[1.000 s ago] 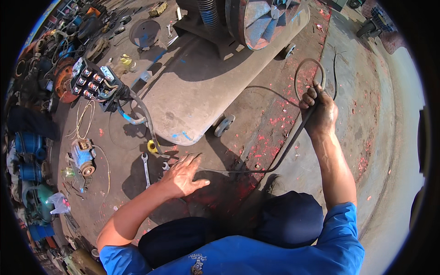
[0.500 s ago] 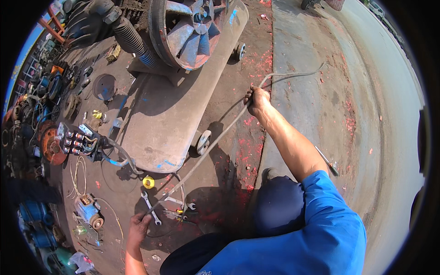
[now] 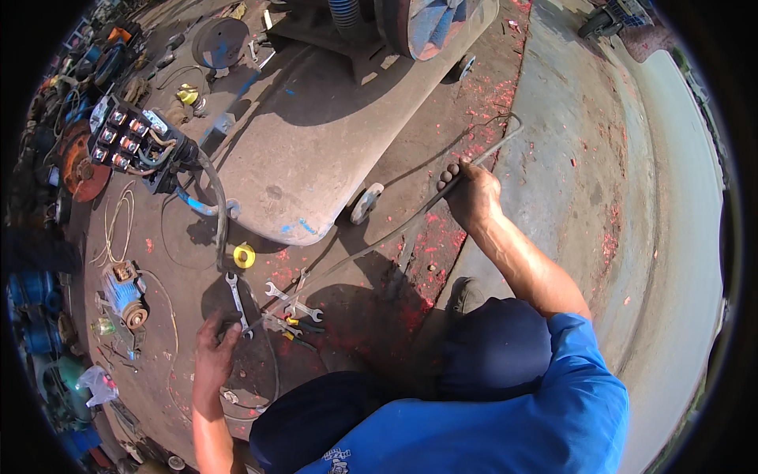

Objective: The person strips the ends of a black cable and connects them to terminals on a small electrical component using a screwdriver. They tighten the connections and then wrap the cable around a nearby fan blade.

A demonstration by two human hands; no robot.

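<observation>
Head view: right hand [image 3: 471, 192] is clenching the long grey hose [image 3: 379, 241], which is running diagonally down-left toward the left hand [image 3: 213, 347]. That hand is resting loose-fingered on the ground beside 2 wrenches [image 3: 268, 299], nearer the hose's low end.

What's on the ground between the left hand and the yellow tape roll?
In the head view, one open-ended wrench lies on the floor between the left hand and the yellow tape roll; the rest is bare, stained concrete.
</observation>
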